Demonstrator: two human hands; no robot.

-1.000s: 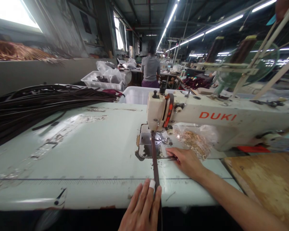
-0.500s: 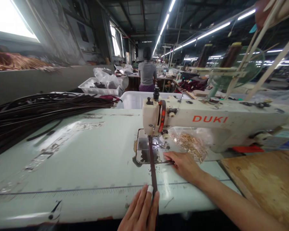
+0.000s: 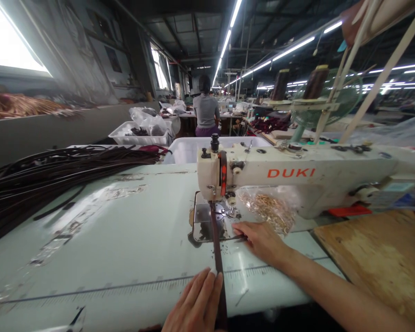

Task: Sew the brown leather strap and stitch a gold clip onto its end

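A narrow dark brown strap (image 3: 216,240) runs from under the presser foot of the white DUKI sewing machine (image 3: 297,177) toward me over the table edge. My left hand (image 3: 197,304) lies flat at the near edge, fingers straight and together, resting against the strap's left side; one fingertip wears white tape. My right hand (image 3: 263,240) rests on the table just right of the metal needle plate (image 3: 202,223), fingers curled low, tips by the plate's edge. What they pinch, if anything, I cannot make out.
A big heap of dark straps (image 3: 48,173) covers the table's left. A clear bag of small gold metal parts (image 3: 273,210) sits under the machine arm. A plywood board (image 3: 376,258) lies at right. White bins (image 3: 186,147) and a person's back (image 3: 206,110) are beyond.
The view has tilted up, so both hands and the machine sit lower and further left in frame. My left hand has slid slightly back along the strap; the right hand stays by the plate.
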